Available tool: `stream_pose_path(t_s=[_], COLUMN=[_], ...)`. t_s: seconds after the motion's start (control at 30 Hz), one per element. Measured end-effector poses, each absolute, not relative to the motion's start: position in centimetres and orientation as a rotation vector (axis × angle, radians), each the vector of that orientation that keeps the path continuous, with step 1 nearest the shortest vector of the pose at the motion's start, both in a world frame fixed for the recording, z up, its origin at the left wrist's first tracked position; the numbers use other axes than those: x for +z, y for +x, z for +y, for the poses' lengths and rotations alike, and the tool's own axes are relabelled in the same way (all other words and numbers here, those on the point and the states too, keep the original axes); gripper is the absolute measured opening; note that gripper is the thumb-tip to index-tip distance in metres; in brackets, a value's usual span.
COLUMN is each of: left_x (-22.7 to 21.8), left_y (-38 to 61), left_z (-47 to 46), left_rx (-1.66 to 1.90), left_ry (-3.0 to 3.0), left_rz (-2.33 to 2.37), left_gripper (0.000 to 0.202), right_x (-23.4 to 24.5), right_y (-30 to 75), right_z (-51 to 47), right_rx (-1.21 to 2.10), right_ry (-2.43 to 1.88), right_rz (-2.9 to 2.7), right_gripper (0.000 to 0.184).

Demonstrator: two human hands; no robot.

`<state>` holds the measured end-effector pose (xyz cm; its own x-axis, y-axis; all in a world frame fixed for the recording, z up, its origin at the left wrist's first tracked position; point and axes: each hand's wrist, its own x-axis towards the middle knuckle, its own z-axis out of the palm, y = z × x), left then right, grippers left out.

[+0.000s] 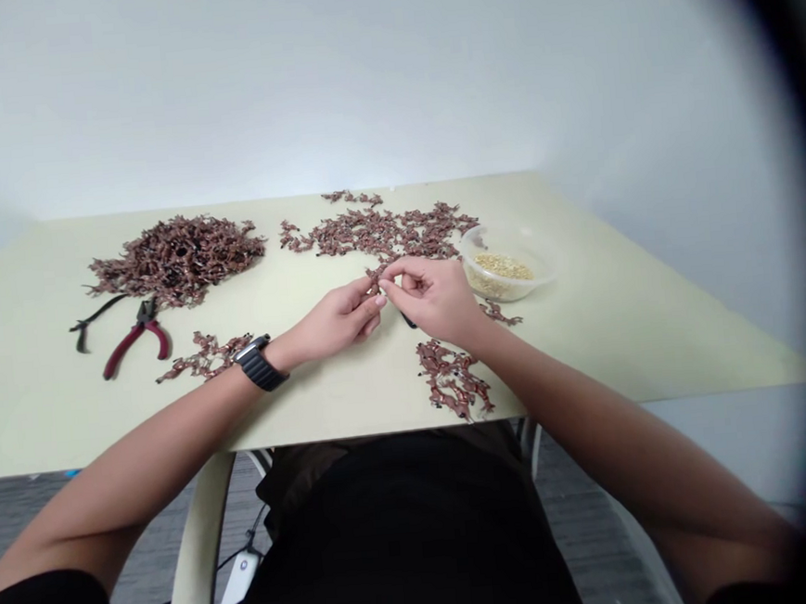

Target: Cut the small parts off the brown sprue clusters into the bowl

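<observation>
My left hand (338, 318) and my right hand (431, 298) meet above the middle of the table, fingers pinched together on one small brown piece (376, 280) held between them. A black watch (260, 363) sits on my left wrist. Something small and dark shows under my right palm; I cannot make it out. A small heap of the same brown pieces (455, 382) lies by my right forearm near the table's front edge, and another small heap (204, 355) lies beside my left wrist.
A big mound of brown pieces (180, 256) sits at the back left, and a spread-out patch (383, 231) lies behind my hands. Red-handled pliers (135, 334) and a black tool (94, 319) lie left. A clear bowl (531, 250) with yellowish bits stands right.
</observation>
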<state>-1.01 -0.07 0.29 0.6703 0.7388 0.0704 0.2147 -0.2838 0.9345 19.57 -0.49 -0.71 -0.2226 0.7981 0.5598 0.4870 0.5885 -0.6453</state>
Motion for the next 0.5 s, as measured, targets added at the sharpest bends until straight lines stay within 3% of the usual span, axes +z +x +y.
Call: stream_pose_path(t_s=[0.17,0.5], left_x=[0.45,-0.13], left_y=[-0.95,-1.22], left_z=[-0.12,0.16], left_rx=[0.618,0.640], left_ry=[1.768,1.964], left_rz=[0.777,0.790], left_gripper=[0.038,0.033], right_x=[-1.16,-1.17], right_y=[19.76,19.63], right_z=[-0.17,-0.42], right_rx=[0.189,0.183], right_ry=[-0.960,-0.968], right_rz=[-1.952,-1.994], right_gripper=[0.016,0.012])
